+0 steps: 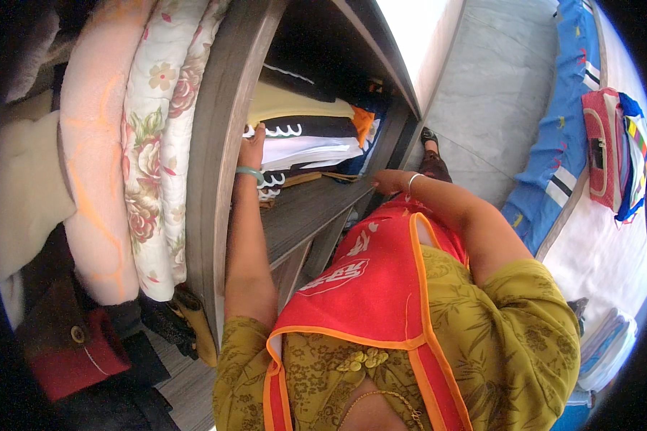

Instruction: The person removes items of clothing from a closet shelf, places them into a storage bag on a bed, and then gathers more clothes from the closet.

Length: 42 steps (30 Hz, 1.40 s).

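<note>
My left hand, with a pale green bangle at its wrist, reaches into a dark wood wardrobe compartment. It is closed at the white hangers, whose curved hooks show on both sides of the thumb; its other fingers are mostly hidden. From the hangers hang a white garment, dark ones and a pale yellow one. An orange piece shows at their far end. My right hand rests in front of my waist by the compartment's edge, near a red apron. Its fingers are too hidden to read.
A wood panel divides the hanging clothes from folded bedding on the left, a peach fleece and a floral quilt. On the right are a grey tiled floor and a bed with a blue cover and a pink bag.
</note>
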Motion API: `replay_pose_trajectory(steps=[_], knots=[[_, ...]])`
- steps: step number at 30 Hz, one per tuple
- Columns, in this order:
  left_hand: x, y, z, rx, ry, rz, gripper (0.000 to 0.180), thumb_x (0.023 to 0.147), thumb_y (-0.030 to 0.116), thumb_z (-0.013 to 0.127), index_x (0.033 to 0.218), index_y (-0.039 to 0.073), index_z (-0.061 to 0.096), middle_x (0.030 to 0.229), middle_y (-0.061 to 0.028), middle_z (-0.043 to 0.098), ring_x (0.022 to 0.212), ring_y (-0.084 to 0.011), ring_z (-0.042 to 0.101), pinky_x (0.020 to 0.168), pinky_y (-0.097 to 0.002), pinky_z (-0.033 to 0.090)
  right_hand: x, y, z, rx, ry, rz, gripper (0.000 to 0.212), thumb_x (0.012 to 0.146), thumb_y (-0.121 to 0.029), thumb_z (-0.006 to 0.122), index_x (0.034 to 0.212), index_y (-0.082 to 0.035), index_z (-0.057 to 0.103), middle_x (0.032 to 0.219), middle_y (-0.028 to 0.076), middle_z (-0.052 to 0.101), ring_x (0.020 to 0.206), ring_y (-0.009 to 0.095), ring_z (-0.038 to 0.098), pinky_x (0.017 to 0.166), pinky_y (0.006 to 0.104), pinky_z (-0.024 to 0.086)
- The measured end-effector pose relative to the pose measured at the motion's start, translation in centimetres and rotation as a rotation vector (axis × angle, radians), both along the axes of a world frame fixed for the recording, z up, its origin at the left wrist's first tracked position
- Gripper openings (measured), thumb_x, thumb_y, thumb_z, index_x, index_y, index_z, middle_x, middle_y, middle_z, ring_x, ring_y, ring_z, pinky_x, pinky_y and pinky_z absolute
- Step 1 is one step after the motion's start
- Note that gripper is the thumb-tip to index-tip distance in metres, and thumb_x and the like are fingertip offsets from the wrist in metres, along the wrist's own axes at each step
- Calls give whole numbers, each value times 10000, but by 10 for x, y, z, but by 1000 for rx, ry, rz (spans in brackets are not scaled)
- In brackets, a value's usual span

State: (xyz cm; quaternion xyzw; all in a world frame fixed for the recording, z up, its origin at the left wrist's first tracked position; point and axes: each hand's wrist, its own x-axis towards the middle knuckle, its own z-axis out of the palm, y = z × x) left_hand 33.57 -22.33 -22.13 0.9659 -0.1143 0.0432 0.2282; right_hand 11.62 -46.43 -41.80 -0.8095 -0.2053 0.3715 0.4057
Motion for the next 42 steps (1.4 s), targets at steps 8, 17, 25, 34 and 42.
replay_pose_trajectory(steps=[8, 17, 25, 34, 42], knots=[[-23, -14, 28, 21, 232, -43, 397, 832, 313, 593, 1025, -25, 516, 900, -152, 610, 816, -228, 596, 746, -335, 459, -5, -12, 7, -37, 114, 48, 224, 703, -130, 483, 871, -11, 571, 814, 219, 606, 795, 364, 601, 673, 447, 450], [-45, -9, 22, 129, 230, -103, 561, 856, 76, 487, 1371, 182, 291, 1092, -161, 580, 904, -235, 583, 774, -313, 454, -12, -11, -16, -60, 116, 31, 243, 688, -123, 489, 895, -26, 572, 871, 217, 606, 884, 371, 585, 734, 451, 448], [-84, -25, 17, 624, 191, -141, 582, 807, 196, 550, 1337, 272, 323, 1160, -79, 533, 1111, -252, 480, 1017, -600, 97, -23, -16, -32, -65, 62, -105, 250, 741, -168, 510, 944, -51, 597, 908, 190, 614, 926, 359, 576, 769, 441, 446], [-93, -38, 23, 673, 92, -77, 508, 803, 208, 555, 1280, 149, 393, 1092, -102, 566, 1055, -262, 510, 1031, -533, 174, 67, -25, 33, -91, -285, -366, 334, 823, -192, 470, 1116, -38, 515, 928, 195, 613, 873, 328, 600, 730, 397, 484], [-144, -40, 7, 100, -207, 135, 228, 730, 32, 553, 952, 31, 501, 964, -170, 513, 981, -332, 468, 930, -472, 304, 100, -7, 90, 112, -446, -326, 312, 832, -189, 451, 1099, -66, 556, 939, 176, 622, 887, 326, 596, 783, 402, 453]])
